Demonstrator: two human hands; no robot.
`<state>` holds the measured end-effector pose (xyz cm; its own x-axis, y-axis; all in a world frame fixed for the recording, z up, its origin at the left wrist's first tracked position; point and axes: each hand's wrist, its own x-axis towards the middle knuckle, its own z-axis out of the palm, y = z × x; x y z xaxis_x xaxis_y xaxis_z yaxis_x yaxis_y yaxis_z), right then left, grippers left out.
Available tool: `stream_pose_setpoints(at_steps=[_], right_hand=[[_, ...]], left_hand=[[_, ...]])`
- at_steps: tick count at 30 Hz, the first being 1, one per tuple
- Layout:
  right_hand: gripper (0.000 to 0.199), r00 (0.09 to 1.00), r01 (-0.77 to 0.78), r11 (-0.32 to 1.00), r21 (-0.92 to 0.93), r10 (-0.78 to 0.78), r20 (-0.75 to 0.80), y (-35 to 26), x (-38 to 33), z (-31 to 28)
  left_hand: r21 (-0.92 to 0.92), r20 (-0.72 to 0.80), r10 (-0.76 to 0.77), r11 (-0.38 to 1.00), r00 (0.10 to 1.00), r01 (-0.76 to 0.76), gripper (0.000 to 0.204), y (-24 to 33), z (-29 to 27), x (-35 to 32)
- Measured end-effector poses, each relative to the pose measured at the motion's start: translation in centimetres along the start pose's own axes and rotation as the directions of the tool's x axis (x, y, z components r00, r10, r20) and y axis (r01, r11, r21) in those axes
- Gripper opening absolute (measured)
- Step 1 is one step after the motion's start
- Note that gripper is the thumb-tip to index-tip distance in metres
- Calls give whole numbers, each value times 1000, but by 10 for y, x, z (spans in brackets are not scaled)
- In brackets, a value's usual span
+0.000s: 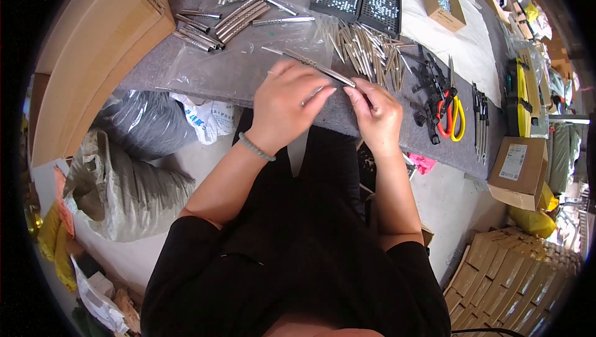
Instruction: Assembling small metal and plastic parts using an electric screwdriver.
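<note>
My left hand (287,102) and my right hand (375,113) meet over the front edge of a grey felt-covered table (155,70). Both hold a long thin metal rod (310,62) that runs from upper left toward my right fingers. My left fingers curl over its middle; my right fingertips pinch its near end. A green bead bracelet (256,147) circles my left wrist. Just beyond my hands lies a heap of short metal pins (363,48).
Metal tubes (239,17) lie at the back left on clear plastic. Two black trays of small parts (357,0) stand behind the pins. Orange-and-yellow scissors (451,116) and dark tools lie right. Cardboard boxes (93,45) and a grey sack (124,188) flank the left; another box (518,172) sits right.
</note>
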<state>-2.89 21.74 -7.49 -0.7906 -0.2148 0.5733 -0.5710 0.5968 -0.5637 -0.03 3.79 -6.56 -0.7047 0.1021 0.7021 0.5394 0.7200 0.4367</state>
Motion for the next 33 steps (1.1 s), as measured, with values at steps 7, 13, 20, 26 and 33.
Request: stream_pose_setpoints(at_steps=[7,13,20,26,33], right_hand=[[21,894,-236,972,17,210,396,11,29,-17],[21,880,73,928,-365,113,462,13,81,19],[11,862,-36,912,-409,235,449,14,62,-25],[8,931,115,937,-330,14,364,15,7,-36],[8,940,107,948,-299,1,341,13,5,-34]], left_hand=[[-2,308,30,1000,951,-31,23,-20,27,0],[-88,278,23,996,960,2,21,-23,30,4],[-131,258,19,991,966,15,19,-26,30,0],[-150,265,14,988,964,27,19,-26,30,2],[-124,264,1,992,964,33,19,-24,31,0]])
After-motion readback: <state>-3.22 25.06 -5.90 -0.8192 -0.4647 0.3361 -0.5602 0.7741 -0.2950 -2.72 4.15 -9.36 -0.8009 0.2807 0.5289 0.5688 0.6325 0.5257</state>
